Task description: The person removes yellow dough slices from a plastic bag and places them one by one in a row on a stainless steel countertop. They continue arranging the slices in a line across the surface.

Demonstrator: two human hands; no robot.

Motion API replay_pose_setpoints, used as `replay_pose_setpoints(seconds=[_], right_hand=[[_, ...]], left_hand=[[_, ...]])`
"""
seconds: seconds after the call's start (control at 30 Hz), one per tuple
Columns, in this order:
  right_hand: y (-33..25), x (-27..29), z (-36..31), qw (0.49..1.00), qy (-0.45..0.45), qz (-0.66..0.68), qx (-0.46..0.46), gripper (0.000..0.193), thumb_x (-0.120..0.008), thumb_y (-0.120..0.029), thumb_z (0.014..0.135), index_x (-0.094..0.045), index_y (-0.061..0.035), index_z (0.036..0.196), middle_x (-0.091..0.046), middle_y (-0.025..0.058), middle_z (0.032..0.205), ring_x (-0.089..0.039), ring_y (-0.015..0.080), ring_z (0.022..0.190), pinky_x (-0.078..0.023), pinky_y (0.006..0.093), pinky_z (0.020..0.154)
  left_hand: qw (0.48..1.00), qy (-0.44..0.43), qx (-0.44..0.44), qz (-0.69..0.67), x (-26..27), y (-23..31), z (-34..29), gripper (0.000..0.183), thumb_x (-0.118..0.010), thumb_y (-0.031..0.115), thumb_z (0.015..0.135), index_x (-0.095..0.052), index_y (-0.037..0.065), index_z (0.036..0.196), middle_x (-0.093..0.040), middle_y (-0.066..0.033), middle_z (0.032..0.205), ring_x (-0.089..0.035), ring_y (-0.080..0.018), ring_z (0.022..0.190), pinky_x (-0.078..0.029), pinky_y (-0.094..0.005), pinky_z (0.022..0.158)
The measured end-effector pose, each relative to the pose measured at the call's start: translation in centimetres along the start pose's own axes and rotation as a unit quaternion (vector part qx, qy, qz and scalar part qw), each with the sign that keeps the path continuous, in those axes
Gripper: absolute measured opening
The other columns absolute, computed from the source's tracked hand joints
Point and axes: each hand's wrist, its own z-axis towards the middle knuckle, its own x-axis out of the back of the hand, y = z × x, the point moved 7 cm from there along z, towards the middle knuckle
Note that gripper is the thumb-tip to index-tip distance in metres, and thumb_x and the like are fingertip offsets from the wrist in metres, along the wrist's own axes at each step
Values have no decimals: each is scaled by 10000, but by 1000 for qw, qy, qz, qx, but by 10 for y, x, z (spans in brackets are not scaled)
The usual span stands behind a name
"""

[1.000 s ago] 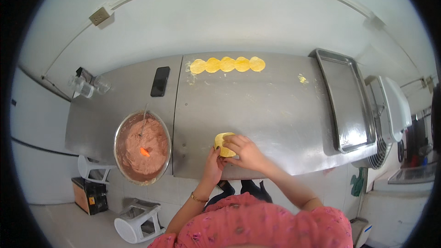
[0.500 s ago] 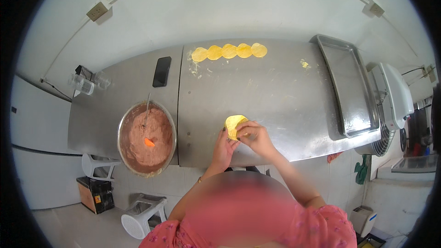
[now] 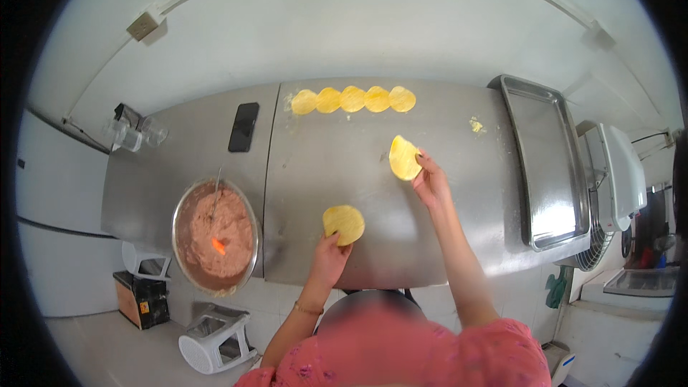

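My left hand (image 3: 335, 251) is closed on the near edge of a round yellow dough wrapper (image 3: 345, 222), low over the front of the steel table; I cannot tell if it is one or a stack. Farther forward and to the right, my right hand (image 3: 433, 185) pinches another yellow dough wrapper (image 3: 403, 158), held tilted and slightly bent above the table. Several more wrappers lie in an overlapping row (image 3: 352, 99) near the table's back edge. To the left stands a metal bowl (image 3: 177, 245) of pinkish ground filling (image 3: 228, 218), with a metal-handled utensil (image 3: 216, 197) and something orange (image 3: 218, 245) in it.
A black phone (image 3: 244, 127) lies at the back left, beyond the bowl. Clear containers (image 3: 130, 136) stand at the far left corner. A large metal tray (image 3: 510, 132) and a white appliance (image 3: 618, 175) occupy the right end. Yellow crumbs (image 3: 476, 125) dot the table (image 3: 466, 150).
My hands were together at one wrapper or stack and have parted. The right hand has moved forward and right with a wrapper; the left still holds one. The whole view has shifted slightly.
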Motion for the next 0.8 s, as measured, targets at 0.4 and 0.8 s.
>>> replay_pose_setpoints(seconds=[0.4,0.8], right_hand=[[-112,30,182,695,181,-616,325,410,-520,-38,834,-447,-64,1236,-458,175,1277,-430,306,1199,-349,429,1002],[-86,53,176,466,123,-802,353,259,-520,-189,866,-621,-200,1104,-495,60,1290,-391,289,1248,-262,486,1047]], left_hand=[[997,33,5,-64,18,-8,-8,310,-509,60,850,-490,97,1157,-551,-49,1135,-524,-190,1057,-449,-338,864],[998,22,6,-53,7,-13,-11,300,-515,77,857,-507,49,1155,-565,-85,1150,-544,-211,1059,-460,-345,870]])
